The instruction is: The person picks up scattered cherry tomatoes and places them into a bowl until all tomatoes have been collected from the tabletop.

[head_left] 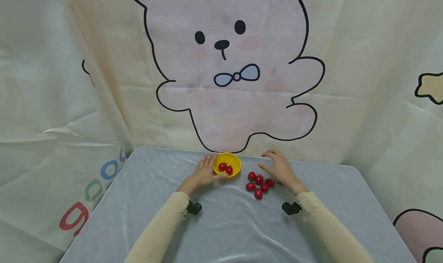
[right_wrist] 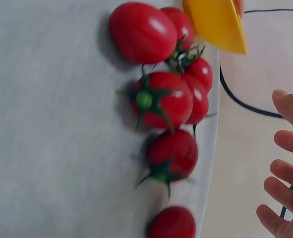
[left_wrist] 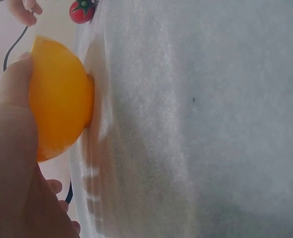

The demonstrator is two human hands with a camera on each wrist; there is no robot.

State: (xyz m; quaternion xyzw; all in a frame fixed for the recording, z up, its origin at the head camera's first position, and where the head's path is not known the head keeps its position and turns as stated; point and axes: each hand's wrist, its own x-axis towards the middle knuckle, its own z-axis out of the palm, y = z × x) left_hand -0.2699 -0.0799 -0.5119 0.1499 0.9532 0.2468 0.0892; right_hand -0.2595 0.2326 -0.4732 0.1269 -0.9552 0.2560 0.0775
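- Head view: one yellow bowl stands on the grey tablecloth, near the table's far edge; two bowl tomatoes lie inside.
- Head view: six loose tomatoes are grouped to the right of the bowl, apart from it; a sliver of a seventh shows beside the right wrist.
- Head view: the left hand touches the bowl's left side, fingers extended, thumb along the near rim; the right hand hovers beyond the group, fingers parted and loosely bent, grip unclosed.
- Head view: cloth extends broadly to left, right and near side; the far edge leaves little depth before the backdrop.
- Left wrist view: one bowl, its foot resting on the cloth; thumb against its wall; one tomato farther right.
- Right wrist view: seven loose tomatoes, several touching, the nearest cut by the frame; part of the bowl lies left of them.
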